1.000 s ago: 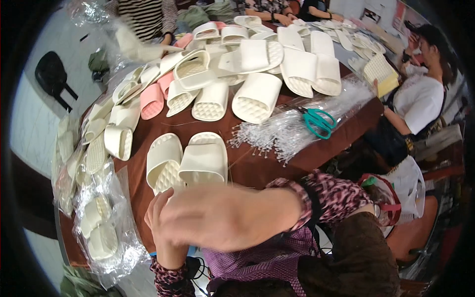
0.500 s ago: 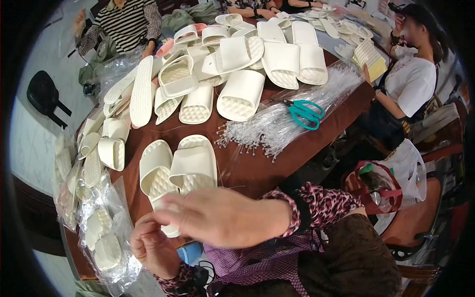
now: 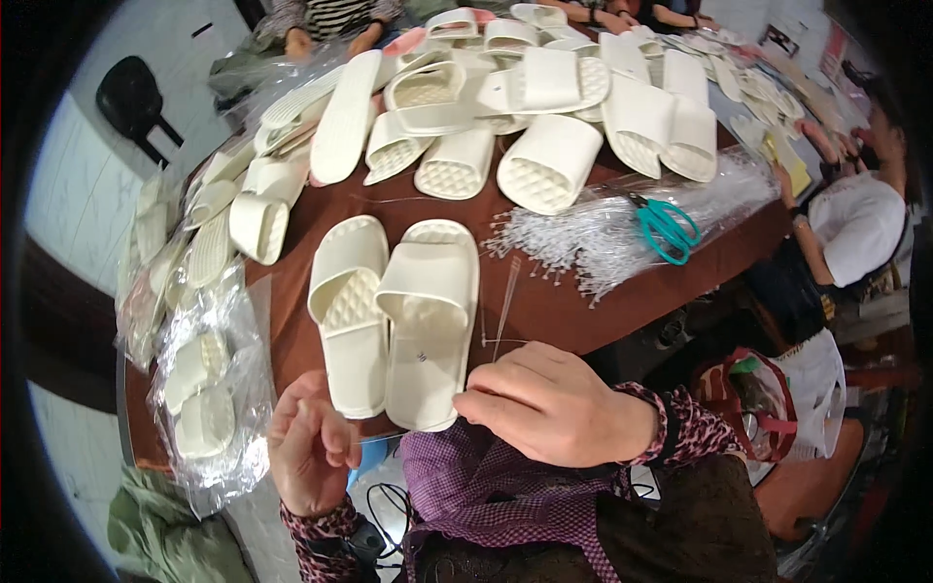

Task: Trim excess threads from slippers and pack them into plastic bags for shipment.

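A pair of cream slippers [image 3: 428, 361] lies side by side in front of me, toes pointing away. Left of their heels, my left hand [image 3: 313, 445] is raised with its fingers loosely bent and apart, and nothing shows in it. At the right slipper's heel edge, my right hand [image 3: 554, 403] has its thumb and fingers pressed together; whatever they hold is hidden. A few thin clear plastic strands [image 3: 507, 296] lie on the brown cloth just beyond my right knuckles.
More cream slippers [image 3: 549, 163] are heaped at the back. Teal-handled scissors [image 3: 667, 233] rest on a bundle of clear plastic fasteners [image 3: 573, 243] at the right. Bagged slippers [image 3: 206, 418] lie at the left edge. Other people sit around the brown-covered table [image 3: 544, 311].
My right hand has moved from across the slippers' heels to their right side. My left hand has separated from it and its fingers have loosened. The view has shifted, so the slippers show whole.
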Available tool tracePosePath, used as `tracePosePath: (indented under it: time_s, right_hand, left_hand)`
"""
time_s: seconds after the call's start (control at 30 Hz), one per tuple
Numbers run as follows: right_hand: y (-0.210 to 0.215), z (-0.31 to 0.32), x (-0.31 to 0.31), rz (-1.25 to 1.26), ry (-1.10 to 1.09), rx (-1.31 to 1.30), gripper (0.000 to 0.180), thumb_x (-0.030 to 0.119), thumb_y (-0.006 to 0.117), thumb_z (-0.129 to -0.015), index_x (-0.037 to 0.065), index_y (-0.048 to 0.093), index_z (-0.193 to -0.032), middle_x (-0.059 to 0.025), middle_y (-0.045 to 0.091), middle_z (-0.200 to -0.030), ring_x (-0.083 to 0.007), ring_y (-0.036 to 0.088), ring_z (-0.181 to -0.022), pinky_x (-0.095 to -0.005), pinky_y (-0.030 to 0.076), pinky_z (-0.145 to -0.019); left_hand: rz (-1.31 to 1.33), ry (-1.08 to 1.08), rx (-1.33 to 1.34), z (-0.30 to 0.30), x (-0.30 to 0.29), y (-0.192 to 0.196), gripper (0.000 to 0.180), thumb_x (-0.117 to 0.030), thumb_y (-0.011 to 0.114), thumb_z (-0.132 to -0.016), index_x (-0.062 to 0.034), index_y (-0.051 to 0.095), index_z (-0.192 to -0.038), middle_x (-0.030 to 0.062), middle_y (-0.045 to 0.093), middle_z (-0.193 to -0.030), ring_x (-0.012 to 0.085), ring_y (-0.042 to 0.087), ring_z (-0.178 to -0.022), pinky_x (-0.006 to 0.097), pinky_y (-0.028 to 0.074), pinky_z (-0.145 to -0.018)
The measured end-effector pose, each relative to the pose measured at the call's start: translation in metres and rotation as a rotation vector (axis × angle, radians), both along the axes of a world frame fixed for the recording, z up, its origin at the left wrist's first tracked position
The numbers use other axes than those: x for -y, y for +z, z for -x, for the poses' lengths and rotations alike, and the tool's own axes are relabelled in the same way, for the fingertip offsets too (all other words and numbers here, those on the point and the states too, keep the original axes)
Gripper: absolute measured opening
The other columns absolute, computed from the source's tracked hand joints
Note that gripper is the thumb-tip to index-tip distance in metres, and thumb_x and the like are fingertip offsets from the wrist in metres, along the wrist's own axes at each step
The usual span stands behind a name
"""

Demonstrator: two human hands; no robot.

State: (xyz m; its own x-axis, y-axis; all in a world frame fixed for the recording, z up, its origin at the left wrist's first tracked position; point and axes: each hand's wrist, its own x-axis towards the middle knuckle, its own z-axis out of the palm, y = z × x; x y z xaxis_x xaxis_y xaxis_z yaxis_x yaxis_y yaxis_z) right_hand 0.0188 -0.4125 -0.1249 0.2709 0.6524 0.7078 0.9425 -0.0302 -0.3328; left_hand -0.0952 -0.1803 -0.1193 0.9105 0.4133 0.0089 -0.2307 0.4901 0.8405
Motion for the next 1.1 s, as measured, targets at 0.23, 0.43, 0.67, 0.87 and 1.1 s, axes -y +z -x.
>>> tracePosePath:
  time_s: [0.23,0.43,0.67,0.87,1.1]
  right_hand:
    - [0.000,0.012,-0.023,0.051,0.189,0.115,0.024,0.013,0.057,-0.070,-0.003,0.054,-0.087,-0.0087,0.047,-0.083,-0.0197,0.051,-0.070,-0.0303,0.044,-0.063]
    - [-0.005,0.019,-0.037,0.212,0.297,0.121,0.015,0.014,0.057,-0.073,0.002,0.051,-0.079,-0.0056,0.045,-0.076,-0.0178,0.051,-0.068,-0.0293,0.043,-0.061]
    - [-0.004,-0.013,-0.056,0.333,0.222,0.161,0.018,0.010,0.053,-0.074,0.001,0.053,-0.089,-0.0074,0.049,-0.083,-0.0224,0.054,-0.074,-0.0335,0.045,-0.068]
    - [-0.004,-0.043,-0.067,0.455,0.007,0.222,0.019,0.006,0.055,-0.072,0.000,0.052,-0.089,-0.0104,0.051,-0.086,-0.0256,0.054,-0.084,-0.0353,0.046,-0.074]
    - [0.000,-0.051,-0.044,0.268,0.051,0.092,0.027,0.005,0.056,-0.075,-0.001,0.056,-0.101,-0.0134,0.057,-0.099,-0.0297,0.059,-0.087,-0.0376,0.049,-0.073]
  left_hand:
    - [-0.066,-0.008,-0.318,0.012,-0.007,0.007,0.024,0.003,0.045,-0.084,-0.0067,0.047,-0.105,0.0088,0.052,-0.057,0.0120,0.041,-0.039,0.022,0.035,-0.036]
    - [-0.173,-0.128,-0.458,0.020,-0.025,0.002,0.016,0.001,0.047,-0.084,-0.0057,0.049,-0.098,0.0093,0.053,-0.058,0.0118,0.043,-0.040,0.022,0.034,-0.037]
    - [-0.296,-0.071,-0.450,-0.015,-0.035,0.002,0.012,-0.004,0.048,-0.087,-0.0019,0.050,-0.098,0.0083,0.054,-0.061,0.0109,0.044,-0.041,0.023,0.036,-0.038]
    - [-0.352,-0.142,-0.399,-0.072,-0.037,-0.005,0.021,-0.008,0.050,-0.088,0.0046,0.053,-0.103,0.0081,0.057,-0.072,0.0120,0.052,-0.052,0.024,0.044,-0.046]
    - [-0.420,-0.184,-0.400,-0.097,-0.033,-0.015,0.024,-0.014,0.050,-0.089,0.0040,0.052,-0.106,0.0089,0.060,-0.077,0.0145,0.058,-0.059,0.026,0.048,-0.055]
